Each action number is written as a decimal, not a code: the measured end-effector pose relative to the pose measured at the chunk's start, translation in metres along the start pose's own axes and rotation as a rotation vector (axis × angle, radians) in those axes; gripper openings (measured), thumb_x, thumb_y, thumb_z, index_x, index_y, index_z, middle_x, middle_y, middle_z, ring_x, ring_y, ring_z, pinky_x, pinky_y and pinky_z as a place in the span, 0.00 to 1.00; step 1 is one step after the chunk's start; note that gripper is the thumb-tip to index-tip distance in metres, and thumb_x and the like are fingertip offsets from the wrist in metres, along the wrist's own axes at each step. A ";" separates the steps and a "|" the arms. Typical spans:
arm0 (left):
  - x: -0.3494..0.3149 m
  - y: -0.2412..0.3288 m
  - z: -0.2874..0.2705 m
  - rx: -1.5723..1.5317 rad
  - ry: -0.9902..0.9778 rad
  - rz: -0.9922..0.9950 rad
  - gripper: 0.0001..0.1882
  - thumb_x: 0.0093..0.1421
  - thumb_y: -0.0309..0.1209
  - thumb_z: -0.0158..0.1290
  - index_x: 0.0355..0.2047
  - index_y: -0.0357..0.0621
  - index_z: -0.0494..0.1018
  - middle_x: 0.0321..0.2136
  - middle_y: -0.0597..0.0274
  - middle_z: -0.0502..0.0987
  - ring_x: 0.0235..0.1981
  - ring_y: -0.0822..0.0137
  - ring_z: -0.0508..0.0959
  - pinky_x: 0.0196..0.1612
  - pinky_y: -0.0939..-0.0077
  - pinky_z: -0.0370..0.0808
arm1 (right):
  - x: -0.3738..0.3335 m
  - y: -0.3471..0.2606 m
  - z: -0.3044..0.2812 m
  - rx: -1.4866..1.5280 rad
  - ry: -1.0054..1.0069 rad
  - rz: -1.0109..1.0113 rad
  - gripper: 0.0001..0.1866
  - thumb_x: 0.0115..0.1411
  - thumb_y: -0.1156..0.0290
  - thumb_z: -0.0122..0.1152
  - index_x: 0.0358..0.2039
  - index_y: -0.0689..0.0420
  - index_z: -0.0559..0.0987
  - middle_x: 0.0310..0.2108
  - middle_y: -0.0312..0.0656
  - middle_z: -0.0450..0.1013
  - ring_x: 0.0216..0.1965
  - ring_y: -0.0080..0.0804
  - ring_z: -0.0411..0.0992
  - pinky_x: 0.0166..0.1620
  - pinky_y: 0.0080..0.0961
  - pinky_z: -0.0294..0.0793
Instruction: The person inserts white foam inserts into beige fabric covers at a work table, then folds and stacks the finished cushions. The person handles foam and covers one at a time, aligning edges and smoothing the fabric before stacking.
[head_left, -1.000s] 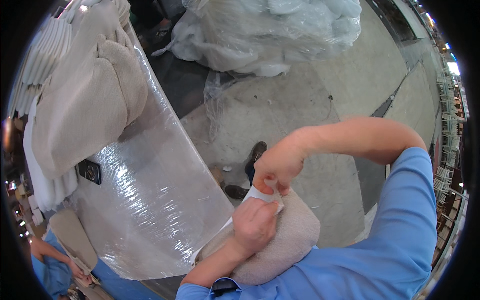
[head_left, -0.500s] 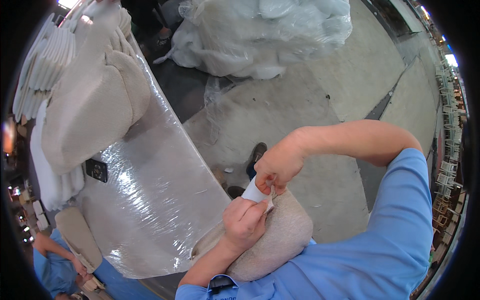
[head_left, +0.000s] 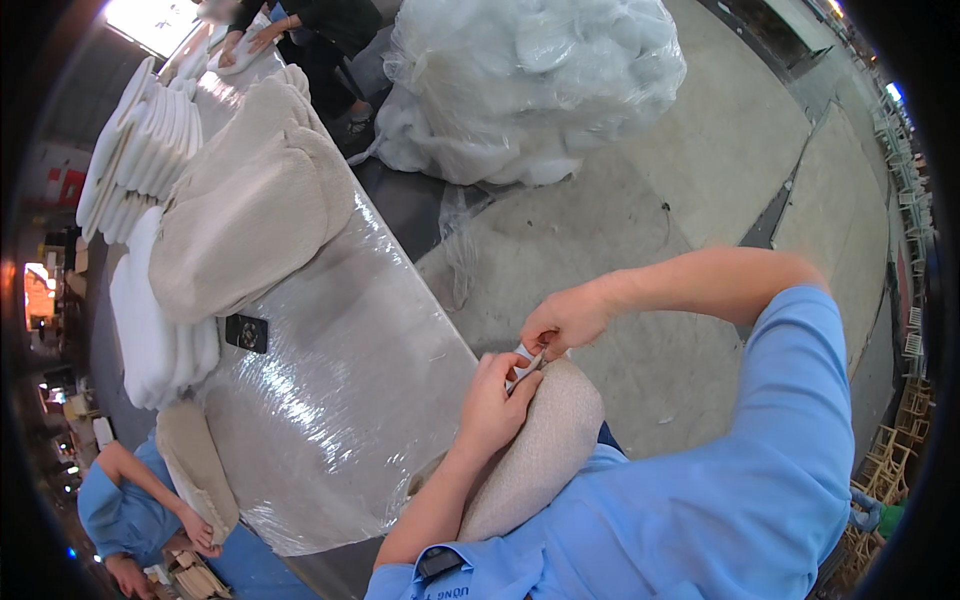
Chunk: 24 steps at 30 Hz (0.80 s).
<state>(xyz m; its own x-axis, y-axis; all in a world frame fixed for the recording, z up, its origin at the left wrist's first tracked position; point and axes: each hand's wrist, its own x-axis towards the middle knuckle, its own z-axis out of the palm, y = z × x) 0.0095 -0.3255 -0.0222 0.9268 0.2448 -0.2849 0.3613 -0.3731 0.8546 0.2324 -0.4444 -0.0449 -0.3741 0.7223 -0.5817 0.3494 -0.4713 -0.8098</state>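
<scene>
A plump beige fabric cushion (head_left: 548, 425) leans against my body at the near edge of the table. Its far end is in my hands, where a piece of white material (head_left: 518, 368) shows at the edge of the fabric. My left hand (head_left: 495, 402) is closed on that edge from the left, thumb and fingers pinching it. From the far right, my right hand (head_left: 568, 322) bends down with its fingertips pinched at the same end, close to the left fingers. Whatever small part lies between the right fingertips is too hidden to tell.
On the plastic-covered table (head_left: 330, 400) are a pile of beige fabric covers (head_left: 250, 210), stacked white pads (head_left: 145, 150) and a black phone (head_left: 247, 333). A co-worker (head_left: 135, 500) handles a beige cushion (head_left: 195, 465) at lower left. A large clear bag (head_left: 530, 85) of white stuffing sits beyond.
Less of the white piece shows between my hands. My hands have come closer together at the cushion's end. The whole view has shifted, bringing another person's hands into sight at the top.
</scene>
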 end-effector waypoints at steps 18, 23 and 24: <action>-0.003 -0.001 0.008 0.128 0.117 0.327 0.07 0.61 0.19 0.57 0.40 0.38 0.78 0.34 0.46 0.80 0.36 0.45 0.82 0.40 0.59 0.78 | -0.001 -0.007 0.010 0.064 0.079 -0.022 0.09 0.54 0.71 0.67 0.35 0.58 0.77 0.27 0.39 0.75 0.30 0.32 0.76 0.32 0.35 0.75; -0.020 -0.002 0.010 0.249 0.026 0.464 0.10 0.55 0.18 0.59 0.39 0.39 0.79 0.27 0.53 0.76 0.29 0.52 0.80 0.32 0.58 0.76 | -0.003 -0.004 0.040 -0.062 0.177 -0.189 0.14 0.57 0.73 0.64 0.45 0.56 0.77 0.27 0.46 0.77 0.31 0.46 0.77 0.37 0.43 0.74; -0.022 -0.003 0.010 0.270 0.007 0.486 0.11 0.55 0.18 0.60 0.39 0.39 0.79 0.27 0.54 0.76 0.28 0.53 0.80 0.32 0.59 0.76 | -0.001 -0.001 0.046 -0.093 0.202 -0.230 0.14 0.57 0.73 0.64 0.45 0.56 0.77 0.27 0.47 0.77 0.32 0.47 0.77 0.37 0.44 0.74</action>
<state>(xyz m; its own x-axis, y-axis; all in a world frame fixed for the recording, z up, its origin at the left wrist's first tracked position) -0.0113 -0.3385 -0.0232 0.9930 -0.0069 0.1182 -0.0933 -0.6602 0.7453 0.1924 -0.4677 -0.0468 -0.2776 0.8946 -0.3501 0.3559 -0.2427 -0.9025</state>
